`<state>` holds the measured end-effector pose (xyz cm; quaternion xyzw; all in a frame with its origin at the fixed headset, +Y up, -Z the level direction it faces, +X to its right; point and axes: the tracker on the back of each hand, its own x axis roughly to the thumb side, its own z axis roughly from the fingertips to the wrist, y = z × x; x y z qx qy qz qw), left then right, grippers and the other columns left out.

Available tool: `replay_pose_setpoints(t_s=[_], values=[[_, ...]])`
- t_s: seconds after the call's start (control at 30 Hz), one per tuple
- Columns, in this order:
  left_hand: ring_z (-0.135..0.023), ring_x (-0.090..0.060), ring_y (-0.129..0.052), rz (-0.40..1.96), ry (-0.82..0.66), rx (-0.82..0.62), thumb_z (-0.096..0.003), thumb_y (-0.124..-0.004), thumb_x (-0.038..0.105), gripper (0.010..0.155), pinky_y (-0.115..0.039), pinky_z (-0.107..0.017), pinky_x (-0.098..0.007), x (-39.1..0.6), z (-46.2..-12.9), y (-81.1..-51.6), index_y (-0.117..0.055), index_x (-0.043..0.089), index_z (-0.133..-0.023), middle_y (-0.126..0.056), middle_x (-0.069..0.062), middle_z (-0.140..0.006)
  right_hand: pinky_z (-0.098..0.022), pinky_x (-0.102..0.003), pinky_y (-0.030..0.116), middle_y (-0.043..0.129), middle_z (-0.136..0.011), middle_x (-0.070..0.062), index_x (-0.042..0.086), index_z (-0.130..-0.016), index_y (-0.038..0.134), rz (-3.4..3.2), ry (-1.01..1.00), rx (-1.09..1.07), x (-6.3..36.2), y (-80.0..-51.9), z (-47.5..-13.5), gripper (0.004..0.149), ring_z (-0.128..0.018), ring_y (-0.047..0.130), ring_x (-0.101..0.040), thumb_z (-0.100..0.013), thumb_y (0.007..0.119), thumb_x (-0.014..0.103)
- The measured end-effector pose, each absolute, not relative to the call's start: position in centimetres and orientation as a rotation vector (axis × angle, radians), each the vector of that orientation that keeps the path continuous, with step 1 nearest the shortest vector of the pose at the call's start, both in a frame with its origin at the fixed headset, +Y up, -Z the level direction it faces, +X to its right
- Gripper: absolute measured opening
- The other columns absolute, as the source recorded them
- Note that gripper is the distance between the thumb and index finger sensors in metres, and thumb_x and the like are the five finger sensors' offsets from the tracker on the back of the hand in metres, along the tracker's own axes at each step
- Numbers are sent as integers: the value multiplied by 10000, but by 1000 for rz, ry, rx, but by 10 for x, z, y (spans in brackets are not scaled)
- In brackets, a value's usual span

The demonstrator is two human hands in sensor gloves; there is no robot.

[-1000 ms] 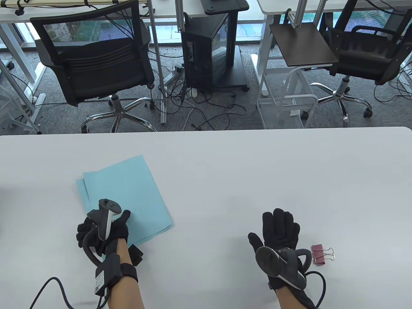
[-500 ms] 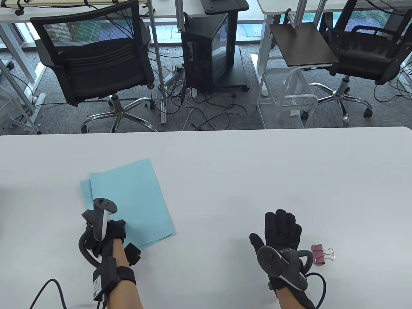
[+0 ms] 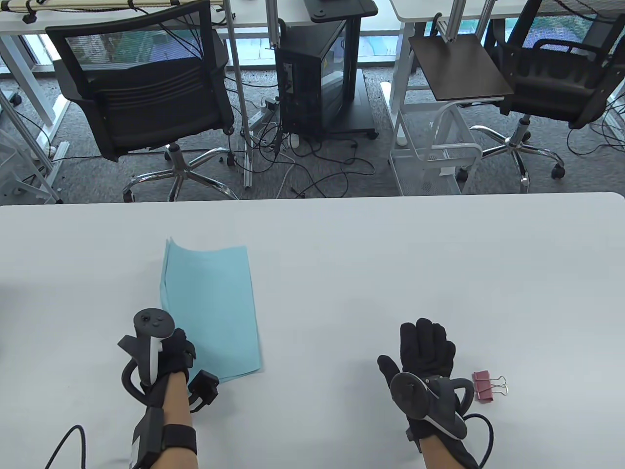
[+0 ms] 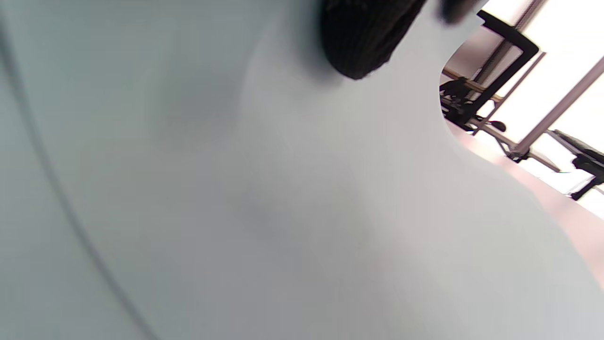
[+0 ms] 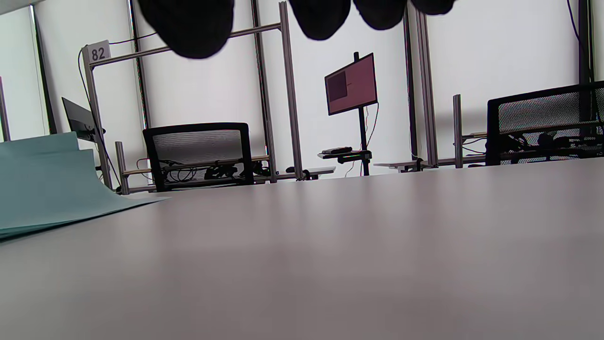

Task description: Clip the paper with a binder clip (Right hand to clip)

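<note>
**Paper lifted at the left, clip waiting at the right**

The left hand (image 3: pixel 168 354) grips the near left corner of the light blue paper (image 3: pixel 215 308), a small stack of sheets. Its left side is raised off the white worktop (image 3: pixel 390 254) and curls upward, while the right edge and near right corner lie on the surface. The stack sits in the left half of the worktop, nearer the front edge than the far one. In the left wrist view the curved sheet fills almost the whole picture, with one gloved fingertip (image 4: pixel 363 42) pressed against it at the top — how the other fingers lie cannot be told there.

The right hand (image 3: pixel 425 354) lies flat toward the front right of the worktop, palm down, fingers stretched out and together, thumb spread to the left; it holds nothing. The pink binder clip (image 3: pixel 483 386) lies just beside the hand's right side, near the wrist, its wire handles pointing toward the right edge — close to the hand but not touching it. Clip and paper are well apart.

In the right wrist view the fingertips (image 5: pixel 188 28) hang in from the top edge above the bare surface, and the paper (image 5: pixel 47 189) rises at the far left.
</note>
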<state>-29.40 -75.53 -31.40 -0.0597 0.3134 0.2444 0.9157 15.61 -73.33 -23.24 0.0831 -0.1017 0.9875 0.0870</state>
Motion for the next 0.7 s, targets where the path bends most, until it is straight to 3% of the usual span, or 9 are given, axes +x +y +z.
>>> replay_pose_setpoints(t_s=[0.27, 0.4, 0.6, 0.7], values=[[-789, -166, -943, 689, 198, 42, -617, -719, 328, 528, -804, -670, -423, -238, -287, -704, -454, 333, -1073, -821, 86, -988, -575, -839, 412, 317, -1079, -535, -190, -1122, 309, 2779, -267, 274, 160, -730, -233, 863, -883, 368, -810, -613, 616, 436], [-805, -148, -939, 846, -57, 102, -618, -714, 345, 527, -842, -634, -378, -210, -267, -685, -446, 360, -1071, -810, 111, -999, -583, -838, 427, 275, -1073, -565, -228, -1106, 172, 2538, -212, 338, 165, -726, -233, 976, -890, 355, -818, -606, 588, 499], [-809, -128, -942, 1164, -376, 68, -599, -732, 367, 529, -845, -639, -359, -180, -251, -694, -464, 395, -1054, -824, 146, -986, -612, -843, 361, 160, -1064, -583, -211, -1059, -9, 2056, -138, 445, 175, -719, -234, 1089, -915, 237, -812, -584, 592, 564], [-817, -132, -934, 1234, -461, -14, -588, -745, 371, 532, -825, -656, -375, -169, -251, -707, -475, 415, -1044, -824, 165, -982, -658, -802, 429, 292, -1142, -473, -128, -1120, 80, 1867, -25, 575, 177, -719, -237, 1054, -1012, 388, -706, -563, 643, 567]])
